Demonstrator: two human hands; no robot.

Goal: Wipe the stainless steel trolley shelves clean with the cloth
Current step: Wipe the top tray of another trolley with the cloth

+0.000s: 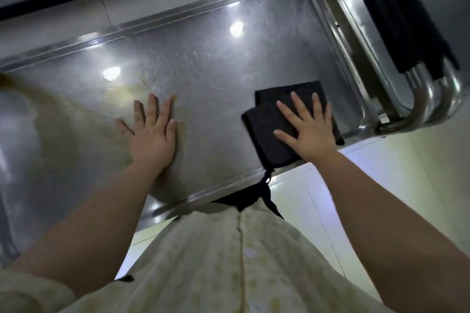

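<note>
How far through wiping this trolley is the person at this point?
Early to midway, at a guess. The right hand presses the black cloth flat on the top shelf, whose right end looks clean. A yellowish smear remains by the flat left hand. The lower shelf is barely visible.

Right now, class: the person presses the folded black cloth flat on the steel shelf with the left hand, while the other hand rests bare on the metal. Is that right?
Not quite. The head view shows the right hand pressing the folded black cloth on the steel shelf; the left hand rests bare on the metal.
</note>
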